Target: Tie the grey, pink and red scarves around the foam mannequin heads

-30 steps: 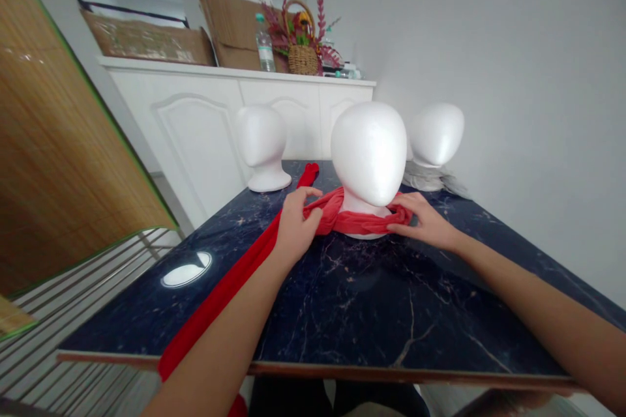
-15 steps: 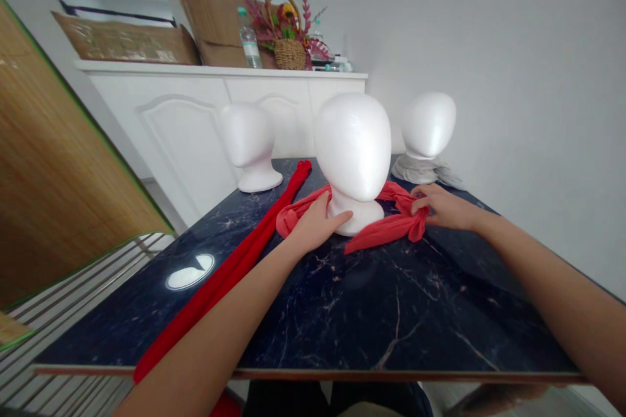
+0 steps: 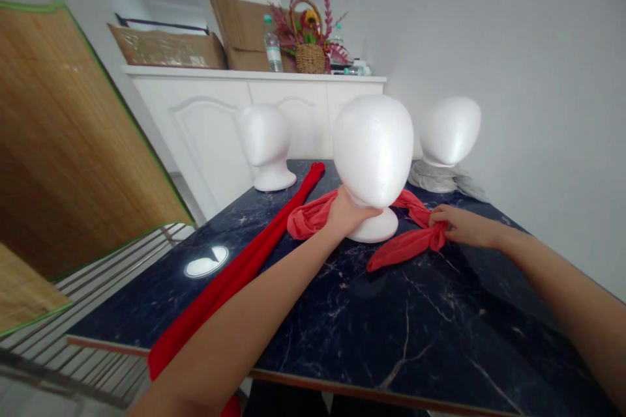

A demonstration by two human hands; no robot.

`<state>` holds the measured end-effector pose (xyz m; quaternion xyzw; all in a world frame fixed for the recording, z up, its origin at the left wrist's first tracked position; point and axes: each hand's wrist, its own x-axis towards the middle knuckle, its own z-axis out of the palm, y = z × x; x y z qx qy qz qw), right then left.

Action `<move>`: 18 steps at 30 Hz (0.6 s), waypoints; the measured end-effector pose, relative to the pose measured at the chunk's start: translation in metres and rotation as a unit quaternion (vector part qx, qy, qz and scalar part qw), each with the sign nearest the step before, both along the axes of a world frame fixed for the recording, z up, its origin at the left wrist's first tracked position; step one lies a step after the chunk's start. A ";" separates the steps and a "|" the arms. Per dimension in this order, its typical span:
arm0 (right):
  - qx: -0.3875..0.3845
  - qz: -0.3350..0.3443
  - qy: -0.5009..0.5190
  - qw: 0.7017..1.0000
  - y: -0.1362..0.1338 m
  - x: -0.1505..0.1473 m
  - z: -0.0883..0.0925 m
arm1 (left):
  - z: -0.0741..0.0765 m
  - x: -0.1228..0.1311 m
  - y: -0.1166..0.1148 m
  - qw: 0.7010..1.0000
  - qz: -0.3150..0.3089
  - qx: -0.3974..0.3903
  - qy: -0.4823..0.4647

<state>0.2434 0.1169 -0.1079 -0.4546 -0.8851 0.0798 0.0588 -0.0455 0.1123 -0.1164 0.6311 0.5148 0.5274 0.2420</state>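
A white foam mannequin head [image 3: 374, 150] stands upright on the dark marbled table [image 3: 337, 326]. My left hand [image 3: 349, 214] is closed around its neck, thumb across the front. A coral-red scarf [image 3: 401, 249] lies looped around the base, partly hidden behind the head and my left hand. At the right, the fingers of my right hand [image 3: 452, 225] pinch the scarf at a bunched, knot-like part. One loose end of the scarf points left over the tabletop. A bright red scarf [image 3: 254, 247] stretches lengthwise to the left, passing behind my left forearm and over the front edge.
Another white foam head [image 3: 267, 143] stands at the back left. A third head [image 3: 450, 130] at the back right has a grey scarf [image 3: 433, 177] around its base. Behind is a white cabinet [image 3: 210, 124] with boxes, bottles and a flower basket [image 3: 310, 58]. A bamboo-mat seat [image 3: 98, 143] is left.
The view has shifted, moving everything rightward in the picture. My left hand has gone from the base up to the neck of the middle head. My right hand keeps its pinch on the coral-red scarf.
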 end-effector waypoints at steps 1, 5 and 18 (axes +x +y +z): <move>0.010 0.002 0.006 1.000 -0.002 0.000 0.000 | 0.007 -0.003 -0.002 1.000 -0.016 -0.007 0.002; 0.016 0.000 0.003 1.000 -0.010 -0.004 0.004 | 0.055 -0.033 -0.024 0.989 -0.145 0.009 -0.003; 0.062 -0.041 -0.077 0.994 0.001 -0.016 -0.018 | 0.077 -0.283 -0.093 0.994 0.027 -0.035 -0.098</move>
